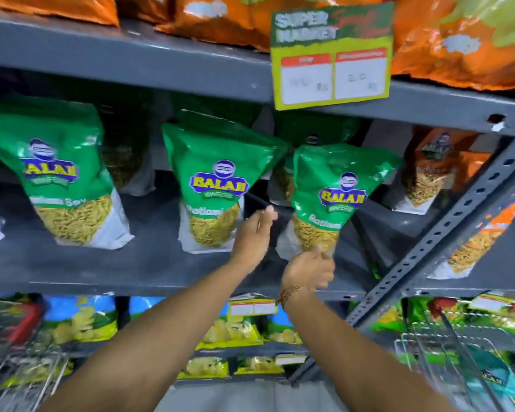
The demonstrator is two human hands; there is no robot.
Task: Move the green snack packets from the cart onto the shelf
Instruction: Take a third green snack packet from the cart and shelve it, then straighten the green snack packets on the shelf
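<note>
Middle shelf (107, 269): three snack packets stand along it, the left packet (63, 179) well apart from the centre packet (214, 188), and the right packet (333, 197) just beside the centre one, with further packets (312, 138) standing behind them. Left hand (254, 233) sits between the centre and right packets, over the shelf; right hand (308, 272) is at the bottom edge of the right packet, touching it. Price card (332, 55) hangs from the shelf above; wire cart (446, 346) lies below the middle shelf, to the right.
</note>
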